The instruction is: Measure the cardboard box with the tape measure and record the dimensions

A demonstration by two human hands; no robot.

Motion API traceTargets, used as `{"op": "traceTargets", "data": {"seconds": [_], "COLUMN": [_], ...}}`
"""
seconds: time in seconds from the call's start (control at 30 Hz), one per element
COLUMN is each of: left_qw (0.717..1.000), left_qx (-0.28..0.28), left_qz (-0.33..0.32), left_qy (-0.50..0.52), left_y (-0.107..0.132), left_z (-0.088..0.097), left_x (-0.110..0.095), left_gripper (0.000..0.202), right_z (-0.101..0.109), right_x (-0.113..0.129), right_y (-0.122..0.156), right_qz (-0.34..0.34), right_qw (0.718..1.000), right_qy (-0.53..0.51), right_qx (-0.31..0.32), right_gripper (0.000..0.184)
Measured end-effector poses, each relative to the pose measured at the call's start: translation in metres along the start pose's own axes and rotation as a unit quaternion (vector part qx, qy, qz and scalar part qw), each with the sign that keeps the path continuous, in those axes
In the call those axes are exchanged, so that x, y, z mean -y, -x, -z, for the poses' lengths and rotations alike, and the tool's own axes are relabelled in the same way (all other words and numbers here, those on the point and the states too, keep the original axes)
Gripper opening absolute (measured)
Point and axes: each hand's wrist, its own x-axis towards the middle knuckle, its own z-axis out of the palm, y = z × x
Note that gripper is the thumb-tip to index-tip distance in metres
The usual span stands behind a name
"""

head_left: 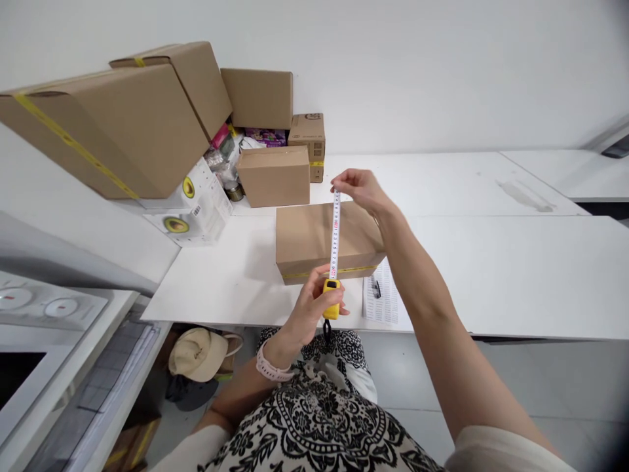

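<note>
A yellow tape measure [332, 303] is wrapped in the fingers of my left hand [310, 307], close to the table's front edge. Its white blade [335, 239] runs out away from me, across the top of a brown cardboard box [304, 233]. Up at the far end, my right hand [361, 187] pinches the blade's tip between thumb and fingers, above the box's back edge. Whether the blade touches the box cannot be made out. Yellow tape lines the box's near side. A black strap hangs from the tape measure's case.
Printed sheets [396, 301] with a dark pen [376, 289] lie right of the box on the white table [491, 275]. Behind left stand a smaller carton [275, 177], large taped boxes [132, 131] and white avocado-print boxes [206, 210]. A cap [199, 354] sits below the table.
</note>
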Motion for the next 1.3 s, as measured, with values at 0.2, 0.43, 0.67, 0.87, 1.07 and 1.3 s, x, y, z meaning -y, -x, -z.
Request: {"op": "traceTargets", "data": {"seconds": [0.2,0.43,0.67,0.87,1.07,1.3], "left_qw": [0.981,0.909,0.958,0.916,0.93,0.956], "left_qx": [0.051,-0.009,-0.162,-0.358,-0.31,-0.23], "left_qz": [-0.003,0.015,-0.049,-0.179,-0.189,-0.144], "left_qy": [-0.189,-0.416,-0.23,-0.014,0.064,0.115], "left_y": [0.029,0.046,0.042,0.001,-0.036,-0.013], "left_z": [0.049,0.09,0.105,0.118,0.116,0.11], "left_x": [0.005,0.03,0.034,0.02,0.02,-0.019], "left_gripper": [0.037,0.029,0.031,0.041,0.038,0.036], "right_z": [0.029,-0.022,-0.035,-0.02,-0.04,-0.037], "right_x": [0.039,-0.03,-0.042,-0.091,-0.108,-0.06], "right_y": [0.137,0.269,0.254,0.223,0.211,0.219], "right_qz": [0.077,-0.101,-0.077,-0.176,-0.181,-0.124], "right_qw": [0.986,0.964,0.94,0.924,0.945,0.93], "right_qy": [0.013,-0.109,-0.111,-0.033,-0.056,0.072], "right_qx": [-0.146,-0.222,-0.314,-0.337,-0.268,-0.339], "right_gripper": [0.014,0.018,0.032,0.054,0.06,0.058]}}
